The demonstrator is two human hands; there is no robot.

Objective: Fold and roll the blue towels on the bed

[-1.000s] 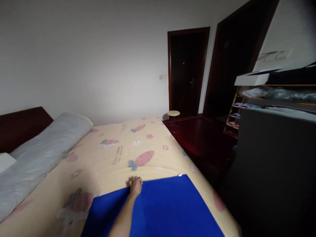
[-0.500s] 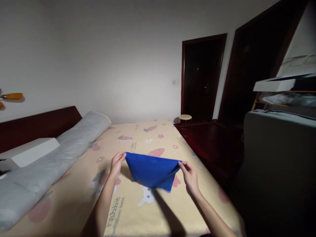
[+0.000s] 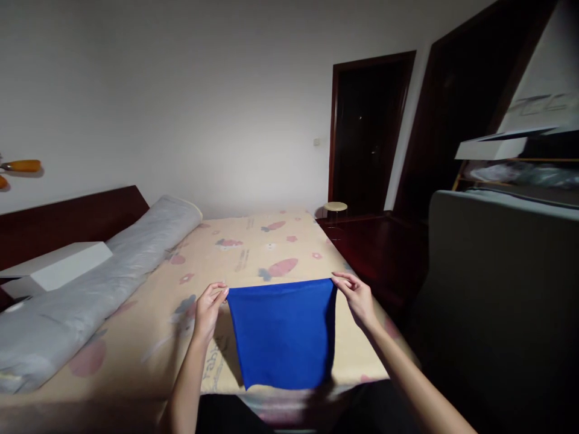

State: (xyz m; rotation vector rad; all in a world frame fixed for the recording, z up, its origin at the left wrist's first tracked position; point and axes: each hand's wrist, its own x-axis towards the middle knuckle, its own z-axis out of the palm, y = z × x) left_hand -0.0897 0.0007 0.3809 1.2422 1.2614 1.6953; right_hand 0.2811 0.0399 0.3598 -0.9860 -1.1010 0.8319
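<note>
A blue cloth [image 3: 284, 334] hangs spread out between my two hands, its top edge nearly straight and its lower edge near the front edge of the bed. My left hand [image 3: 210, 310] pinches the cloth's upper left corner between thumb and fingers. At the upper right corner, my right hand [image 3: 357, 296] holds the cloth in a pinch. Beneath and behind the cloth lies the cream bed sheet [image 3: 235, 232] with pink carrots, flowers and rabbits.
A long grey roll [image 3: 90, 313] lies along the bed's left side, with a white box [image 3: 67, 265] against it. A round stool [image 3: 335, 207] stands past the bed's far right corner. A dark grey panel [image 3: 493, 289] rises at the right.
The blue cloth has dropped from a tilted, swung-out position to hang flatter and lower, showing more of its face. The right hand has risen slightly and moved right; both still hold the corners.
</note>
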